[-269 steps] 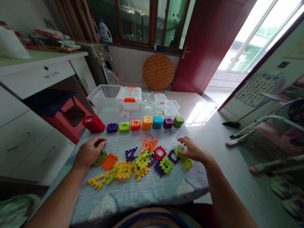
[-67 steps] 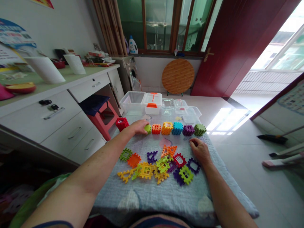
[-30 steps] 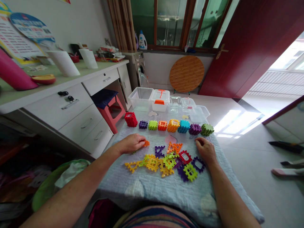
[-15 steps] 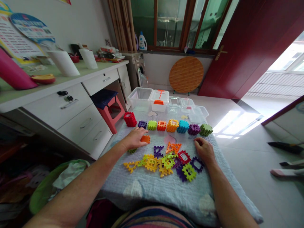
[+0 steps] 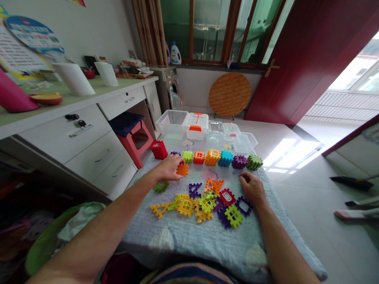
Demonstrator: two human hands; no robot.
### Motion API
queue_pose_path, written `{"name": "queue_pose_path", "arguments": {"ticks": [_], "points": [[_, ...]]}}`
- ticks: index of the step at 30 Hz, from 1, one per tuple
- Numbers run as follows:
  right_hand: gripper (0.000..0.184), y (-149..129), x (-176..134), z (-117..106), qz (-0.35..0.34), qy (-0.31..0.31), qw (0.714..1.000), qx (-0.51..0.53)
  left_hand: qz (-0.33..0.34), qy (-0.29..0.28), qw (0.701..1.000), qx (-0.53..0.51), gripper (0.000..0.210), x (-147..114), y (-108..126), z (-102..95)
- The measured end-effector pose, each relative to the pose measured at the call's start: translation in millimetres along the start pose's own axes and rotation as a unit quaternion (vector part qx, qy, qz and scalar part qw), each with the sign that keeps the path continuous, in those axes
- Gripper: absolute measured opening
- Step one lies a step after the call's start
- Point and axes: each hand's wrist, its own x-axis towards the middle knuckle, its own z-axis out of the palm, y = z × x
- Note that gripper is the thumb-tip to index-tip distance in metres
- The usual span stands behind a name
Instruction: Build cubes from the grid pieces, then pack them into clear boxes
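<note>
My left hand (image 5: 169,167) pinches an orange building tile (image 5: 182,170) by its left side, in front of the row of tile stacks. A dark green tile (image 5: 161,187) lies just below that wrist. My right hand (image 5: 251,186) rests on the cloth with curled fingers and nothing visible in them. Near it lie a dark purple frame tile (image 5: 243,206), a red tile with a white grid (image 5: 227,196) and a lime green tile (image 5: 233,215). Between the hands are an orange triangle tile (image 5: 213,185), a purple triangle tile (image 5: 195,190) and a yellow window tile (image 5: 186,205).
Sorted stacks line the table behind my hands, from a red stack (image 5: 159,150) to a green stack (image 5: 254,162). Beyond stand an open clear bin (image 5: 172,123), a lidded box with orange clips (image 5: 197,127) and several clear lids. A stool (image 5: 132,134) stands left.
My left hand has closed on the orange tile and tilted it up, covering more of the purple stack behind. The dark green tile shows more fully. My right hand stays in place.
</note>
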Motion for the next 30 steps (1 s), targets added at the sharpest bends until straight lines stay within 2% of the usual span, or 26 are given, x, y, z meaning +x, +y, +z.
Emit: {"name": "queue_pose_path", "arguments": {"ticks": [3,5,9,13,16,21,30], "points": [[0.029,1,0,0,-0.002,-0.003,1.0,-0.002,0.03,0.047,0.998,-0.006,0.045,23,11,-12.0],[0.029,1,0,0,-0.003,-0.006,1.0,-0.001,0.045,0.053,0.998,-0.004,0.044,44,19,-18.9],[0.03,1,-1,0,-0.006,-0.004,1.0,0.001,0.036,0.022,0.999,0.019,0.046,85,28,-24.3],[0.029,2,-1,1,0.001,-0.006,1.0,-0.003,0.022,-0.025,0.998,0.047,0.052,112,25,-16.4],[0.029,3,-1,1,0.004,-0.007,1.0,0.0,0.021,-0.057,0.996,0.064,0.052,121,22,-5.2],[0.028,2,-1,1,0.001,-0.005,1.0,0.005,0.009,-0.06,0.996,0.07,0.054,123,18,9.5],[0.027,-4,-2,-1,-0.003,0.006,1.0,0.013,0.012,-0.076,0.995,0.065,0.049,128,13,8.7]]}}
